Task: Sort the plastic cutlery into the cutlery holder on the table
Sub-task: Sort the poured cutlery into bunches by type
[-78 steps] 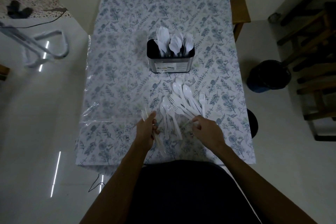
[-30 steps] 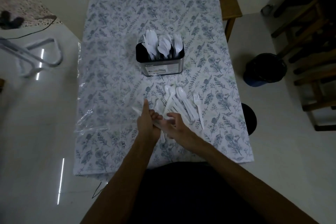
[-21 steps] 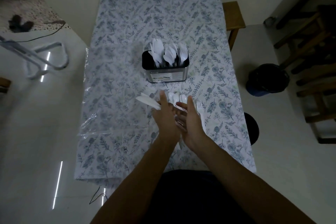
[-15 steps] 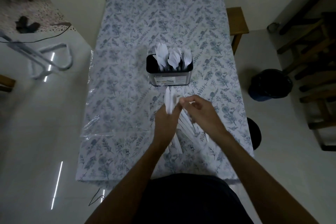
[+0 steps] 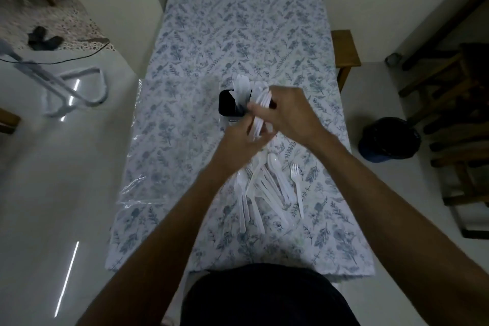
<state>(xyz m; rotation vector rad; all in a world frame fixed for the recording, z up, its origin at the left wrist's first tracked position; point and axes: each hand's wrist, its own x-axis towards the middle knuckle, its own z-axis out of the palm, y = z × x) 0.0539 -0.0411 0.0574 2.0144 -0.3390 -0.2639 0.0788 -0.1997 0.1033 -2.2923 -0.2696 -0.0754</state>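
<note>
White cutlery (image 5: 267, 188), black holder (image 5: 228, 104), blue floral tablecloth (image 5: 238, 34).

One cutlery holder (image 5: 229, 104), two hands, one lone fork (image 5: 297, 185), cutlery pile (image 5: 262, 188) uncountable.

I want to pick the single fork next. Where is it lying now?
In the head view the fork lies on the table, tines away from the person, just right of the loose cutlery pile, below the right hand.

A home dining room: long table under a blue floral tablecloth (image 5: 238, 34), wooden chairs (image 5: 449, 92) at right, glossy tiled floor (image 5: 53, 180).
</note>
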